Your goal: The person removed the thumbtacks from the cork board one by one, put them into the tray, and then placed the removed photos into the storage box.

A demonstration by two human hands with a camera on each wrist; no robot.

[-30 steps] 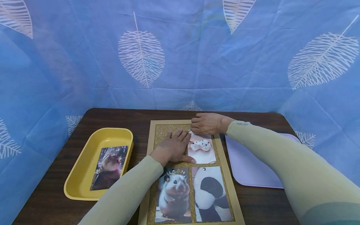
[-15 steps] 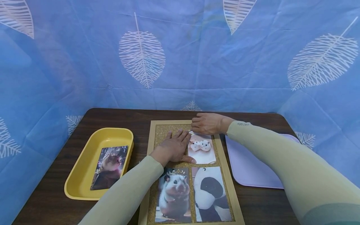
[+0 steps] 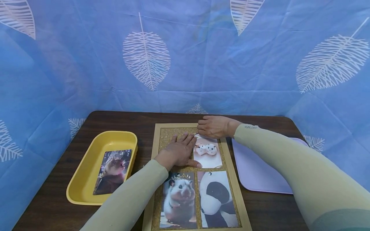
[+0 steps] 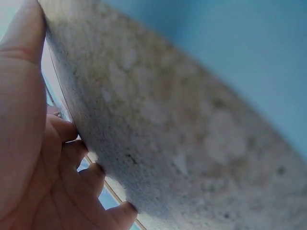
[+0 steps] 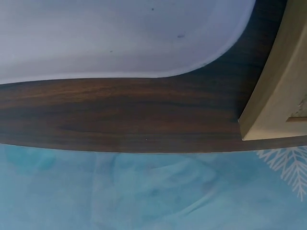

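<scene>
A wood-framed cork board [image 3: 173, 131] lies on the table. My left hand [image 3: 178, 152] rests on it with fingers spread, its fingertips and thumb over the left edge of a photo [image 3: 206, 160] of two white round-faced animals. In the left wrist view the left hand [image 4: 33, 163] is seen from the palm side beside the cork surface [image 4: 144, 96]. My right hand [image 3: 215, 126] bends its fingers down at that photo's top edge; I cannot tell what they hold. Below are a crowned hamster photo [image 3: 180, 205] and a black-and-white plush photo [image 3: 212, 205] with a small pin [image 3: 210, 174].
A yellow tray [image 3: 78, 186] at the left contains a dark animal photo [image 3: 112, 171]. Right of the board lies a lilac tray [image 3: 260, 170], partly under the right forearm. The dark wooden table [image 3: 271, 208] ends at a blue leaf-patterned cloth [image 3: 185, 64].
</scene>
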